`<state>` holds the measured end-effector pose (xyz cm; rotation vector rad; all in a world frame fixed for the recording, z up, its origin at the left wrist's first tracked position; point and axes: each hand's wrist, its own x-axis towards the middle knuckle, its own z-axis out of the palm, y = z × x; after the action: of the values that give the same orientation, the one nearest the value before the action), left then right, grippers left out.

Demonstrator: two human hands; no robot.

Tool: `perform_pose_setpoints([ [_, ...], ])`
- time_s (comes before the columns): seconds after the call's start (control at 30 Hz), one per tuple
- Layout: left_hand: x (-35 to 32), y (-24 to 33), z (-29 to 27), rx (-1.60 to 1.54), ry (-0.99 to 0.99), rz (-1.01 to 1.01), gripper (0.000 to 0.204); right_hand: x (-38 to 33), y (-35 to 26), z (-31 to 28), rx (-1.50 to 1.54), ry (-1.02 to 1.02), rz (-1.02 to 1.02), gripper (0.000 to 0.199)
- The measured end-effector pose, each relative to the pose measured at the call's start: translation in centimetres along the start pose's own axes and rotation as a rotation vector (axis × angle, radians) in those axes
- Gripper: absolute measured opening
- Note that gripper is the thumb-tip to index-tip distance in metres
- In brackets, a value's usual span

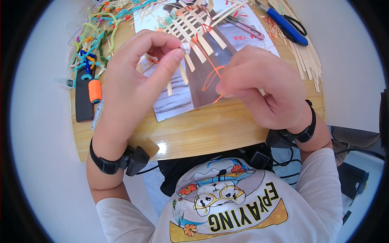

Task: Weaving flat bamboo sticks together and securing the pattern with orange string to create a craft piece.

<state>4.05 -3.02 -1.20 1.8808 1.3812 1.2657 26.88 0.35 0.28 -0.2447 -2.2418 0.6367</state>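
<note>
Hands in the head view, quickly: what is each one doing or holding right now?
Left hand: closed, pinching a small white bead between thumb and forefinger.
Right hand: closed, pinching a thin orange thread.

Probably a craft workspace: a wooden table (pixel 202 133) strewn with straw strips (pixel 308 56), pipe cleaners (pixel 91 36), scissors (pixel 285 24).

I see a printed paper sheet (pixel 178 97) lying flat on the table at about twelve o'clock. It is white with a dark brown and grey picture and red marks at the top. At nine o'clock lies a small clear bottle (pixel 65 82) with a dark label.
</note>
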Motion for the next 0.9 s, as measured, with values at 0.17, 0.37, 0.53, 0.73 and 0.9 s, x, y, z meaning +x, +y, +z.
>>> perform_pose_setpoints([
  [0.17, 0.1, 0.0, -0.5, -0.242, -0.017, -0.171, 0.018, -0.2, 0.4, -0.2, -0.059, -0.049, 0.015, 0.020],
  [0.37, 0.7, -0.6, -1.9, -0.650, -0.153, -0.325, 0.026, 0.1, 1.3, -0.5, -0.050, 0.056, -0.037, 0.017],
  [0.53, 0.4, -1.0, -2.0, -0.997, -0.244, -0.395, 0.023, 0.2, 0.7, -1.6, -0.062, 0.150, -0.038, 0.014],
  [0.73, 0.2, -1.1, -1.5, -1.140, -0.270, -0.438, 0.027, 0.0, 0.5, -1.2, 0.081, 0.144, 0.054, 0.015],
  [0.9, 0.3, -1.2, -1.5, -1.223, -0.323, -0.414, 0.031, 0.3, 1.2, -0.3, -0.044, 0.076, 0.023, 0.016],
])
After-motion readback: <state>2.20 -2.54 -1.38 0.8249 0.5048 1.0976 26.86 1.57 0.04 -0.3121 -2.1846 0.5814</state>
